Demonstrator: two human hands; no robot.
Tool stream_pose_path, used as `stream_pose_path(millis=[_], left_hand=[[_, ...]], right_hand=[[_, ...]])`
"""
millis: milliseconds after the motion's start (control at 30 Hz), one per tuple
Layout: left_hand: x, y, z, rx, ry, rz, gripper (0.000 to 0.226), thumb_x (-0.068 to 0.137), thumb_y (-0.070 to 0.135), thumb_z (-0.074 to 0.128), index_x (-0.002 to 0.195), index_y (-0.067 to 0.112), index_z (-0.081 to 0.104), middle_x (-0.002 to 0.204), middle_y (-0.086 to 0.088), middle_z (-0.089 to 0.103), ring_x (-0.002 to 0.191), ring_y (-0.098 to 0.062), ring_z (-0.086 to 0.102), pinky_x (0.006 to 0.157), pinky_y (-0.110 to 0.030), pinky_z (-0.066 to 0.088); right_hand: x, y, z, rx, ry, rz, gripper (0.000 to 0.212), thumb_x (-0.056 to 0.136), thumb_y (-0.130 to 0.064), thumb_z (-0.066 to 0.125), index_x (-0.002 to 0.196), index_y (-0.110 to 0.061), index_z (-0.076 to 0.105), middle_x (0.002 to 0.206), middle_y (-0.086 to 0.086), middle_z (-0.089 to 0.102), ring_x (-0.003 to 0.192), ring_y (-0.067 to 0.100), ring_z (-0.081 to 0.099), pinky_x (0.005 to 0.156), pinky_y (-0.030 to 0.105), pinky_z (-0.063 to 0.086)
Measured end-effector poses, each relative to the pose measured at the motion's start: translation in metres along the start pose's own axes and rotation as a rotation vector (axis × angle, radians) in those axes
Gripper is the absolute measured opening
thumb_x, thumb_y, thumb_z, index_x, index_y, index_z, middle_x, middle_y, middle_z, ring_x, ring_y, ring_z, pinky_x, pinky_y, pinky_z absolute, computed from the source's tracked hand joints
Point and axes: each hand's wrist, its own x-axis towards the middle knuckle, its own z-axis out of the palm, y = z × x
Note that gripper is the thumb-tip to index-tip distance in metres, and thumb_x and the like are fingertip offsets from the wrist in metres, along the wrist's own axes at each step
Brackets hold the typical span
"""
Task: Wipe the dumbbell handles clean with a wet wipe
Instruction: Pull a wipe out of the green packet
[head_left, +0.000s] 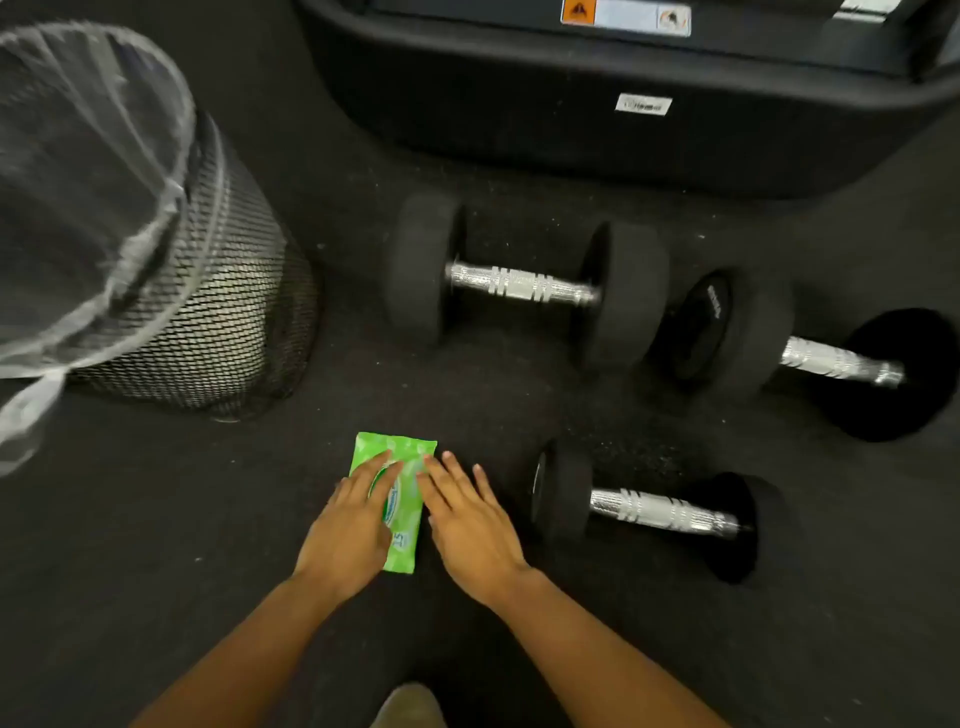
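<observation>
1. A green pack of wipes (410, 467) lies flat on the dark speckled floor (156, 519) at lower centre of the frame; it is a soft, glossy, rectangular packet with a pale oval label on top.
2. The left hand (353, 525) rests palm down on the pack's left half, fingers straight and spread over the label, gripping nothing.
3. The right hand (467, 525) lies flat along the pack's right edge, its fingertips touching the wrapper near the top, fingers straight and not curled round anything.
4. Just right of the hands lies the nearest dumbbell (649, 512), with round matt black ends and a shiny ridged metal handle.
5. A larger dumbbell (524, 283) of the same build lies at centre frame, well apart from the pack.
6. A third dumbbell (810, 356) lies at the right edge, one black end facing the camera.
7. A black wire-mesh bin (208, 312) lined with a thin clear bag stands at upper left.
8. A broad black moulded machine base (571, 140) with small labels spans the top.
</observation>
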Motion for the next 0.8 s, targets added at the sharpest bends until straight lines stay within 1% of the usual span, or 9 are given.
stream_pose_path(millis=[133,200,267,367,467,567,667,733,800], left_hand=[[0.009,-0.011,0.006,-0.02,0.157,0.018,0.067,0.079,0.008,0.067,0.139,0.017,0.04,0.132,0.0,0.043,0.12,-0.017,0.044,0.083,-0.031,0.052],[0.012,-0.017,0.007,0.005,0.225,0.059,0.053,0.073,0.005,0.074,0.122,0.015,0.056,0.114,-0.001,0.054,0.102,-0.018,0.056,0.068,-0.028,0.054],[0.013,-0.022,0.009,-0.018,0.317,0.095,0.037,0.069,0.001,0.077,0.101,0.016,0.066,0.1,0.001,0.059,0.09,-0.013,0.058,0.061,-0.025,0.052],[0.008,-0.026,0.014,-0.131,0.406,0.081,0.029,0.067,-0.005,0.076,0.086,0.015,0.068,0.095,0.004,0.064,0.091,-0.004,0.053,0.068,-0.017,0.048],[-0.011,-0.028,0.018,-0.159,0.509,0.14,0.007,0.079,0.011,0.063,0.082,0.012,0.069,0.089,0.005,0.064,0.087,-0.003,0.056,0.074,-0.018,0.047],[-0.031,-0.033,0.029,-0.174,0.549,0.173,0.018,0.079,0.021,0.053,0.08,0.012,0.068,0.089,0.006,0.063,0.087,-0.005,0.057,0.073,-0.024,0.049],[-0.042,-0.037,0.046,-0.235,0.579,0.193,0.008,0.08,0.023,0.058,0.077,0.017,0.062,0.095,0.011,0.059,0.089,-0.006,0.056,0.073,-0.025,0.049],[-0.042,-0.037,0.055,-0.255,0.592,0.177,0.009,0.08,0.021,0.063,0.08,0.021,0.054,0.103,0.01,0.056,0.096,-0.009,0.054,0.075,-0.024,0.048],[-0.04,-0.038,0.059,-0.272,0.56,0.156,0.03,0.073,0.01,0.075,0.083,0.022,0.05,0.116,0.005,0.053,0.11,-0.014,0.05,0.084,-0.023,0.046]], right_hand=[[0.012,0.007,0.029,-0.163,0.059,-0.094,0.065,0.083,-0.024,0.064,0.141,-0.011,0.037,0.149,0.006,0.033,0.139,0.022,0.025,0.109,0.046,0.016],[0.013,0.009,0.04,-0.191,0.096,-0.103,0.067,0.078,-0.028,0.069,0.137,-0.012,0.043,0.146,0.006,0.038,0.136,0.022,0.031,0.107,0.046,0.024],[0.014,0.01,0.042,-0.213,0.122,-0.096,0.069,0.075,-0.031,0.072,0.136,-0.012,0.045,0.144,0.005,0.041,0.135,0.022,0.034,0.106,0.046,0.025],[0.013,0.011,0.047,-0.255,0.165,-0.095,0.067,0.075,-0.034,0.072,0.134,-0.013,0.048,0.143,0.003,0.044,0.133,0.022,0.037,0.105,0.047,0.028],[0.013,0.011,0.046,-0.27,0.193,-0.093,0.064,0.075,-0.035,0.071,0.132,-0.015,0.051,0.141,0.001,0.046,0.132,0.021,0.039,0.106,0.048,0.03],[0.015,0.008,0.043,-0.276,0.221,-0.094,0.059,0.071,-0.032,0.075,0.125,-0.016,0.058,0.134,0.001,0.053,0.129,0.023,0.044,0.107,0.05,0.029],[0.022,-0.001,0.033,-0.22,0.308,-0.056,0.037,0.07,-0.028,0.077,0.105,-0.019,0.069,0.119,0.002,0.062,0.12,0.026,0.051,0.101,0.05,0.034],[0.03,-0.012,0.027,-0.139,0.335,-0.033,0.022,0.069,-0.028,0.078,0.088,-0.02,0.072,0.104,0.002,0.064,0.105,0.023,0.054,0.091,0.043,0.047],[0.038,-0.025,0.025,-0.086,0.279,-0.032,0.018,0.067,-0.029,0.078,0.081,-0.019,0.072,0.092,0.0,0.061,0.09,0.021,0.056,0.076,0.034,0.05]])
